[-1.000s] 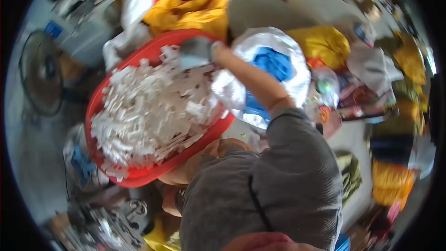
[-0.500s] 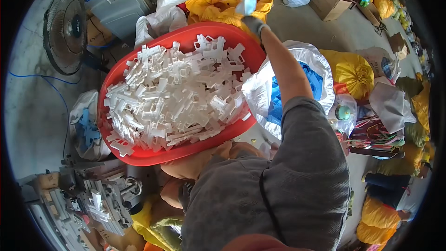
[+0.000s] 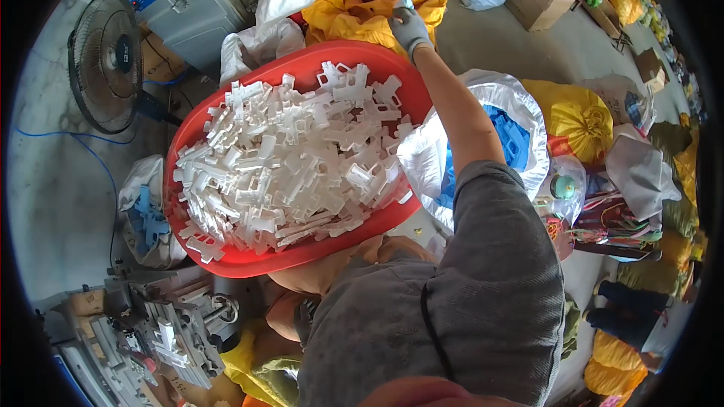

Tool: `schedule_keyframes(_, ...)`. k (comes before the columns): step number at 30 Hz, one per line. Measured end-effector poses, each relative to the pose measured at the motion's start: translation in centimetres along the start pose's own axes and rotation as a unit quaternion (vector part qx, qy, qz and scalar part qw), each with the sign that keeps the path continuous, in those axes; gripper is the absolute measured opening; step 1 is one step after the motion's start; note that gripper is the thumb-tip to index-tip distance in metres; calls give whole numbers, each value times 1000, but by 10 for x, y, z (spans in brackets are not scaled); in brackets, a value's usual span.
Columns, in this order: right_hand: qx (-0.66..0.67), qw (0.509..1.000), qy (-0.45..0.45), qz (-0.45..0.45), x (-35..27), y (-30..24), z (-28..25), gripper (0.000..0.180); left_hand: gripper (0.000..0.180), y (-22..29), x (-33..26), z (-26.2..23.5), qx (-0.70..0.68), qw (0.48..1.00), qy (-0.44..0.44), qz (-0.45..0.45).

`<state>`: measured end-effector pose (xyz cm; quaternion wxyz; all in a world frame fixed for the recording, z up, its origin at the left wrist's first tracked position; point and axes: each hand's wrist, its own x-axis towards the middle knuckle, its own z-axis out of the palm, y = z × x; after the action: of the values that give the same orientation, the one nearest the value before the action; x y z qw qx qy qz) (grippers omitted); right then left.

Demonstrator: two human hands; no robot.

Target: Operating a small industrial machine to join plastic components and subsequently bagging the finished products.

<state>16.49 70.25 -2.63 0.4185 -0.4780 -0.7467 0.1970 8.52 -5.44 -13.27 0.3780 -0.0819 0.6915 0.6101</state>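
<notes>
Right hand curled closed round a mostly hidden pale-blue piece near the yellow sack; red tub of white pistol-shaped parts beside the legs, likely for short reach; left hand unseen.

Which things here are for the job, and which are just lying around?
Seem part of the job:
- gloved right hand
- small pale blue thing at its fingertips, too small to identify
- red tub
- white plastic pieces heaped inside it

Probably just around:
- fan
- cardboard box
- tied yellow bag
</notes>
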Motion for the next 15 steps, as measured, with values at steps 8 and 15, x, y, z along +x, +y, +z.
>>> schedule_keyframes(8,600,778,-96,159,68,-42,-32,28,20,-17,3,10,-4,1000,1,-2)
schedule_keyframes(15,686,700,-66,186,77,-65,-44,36,27,-40,6,-4,305,933,36,187)
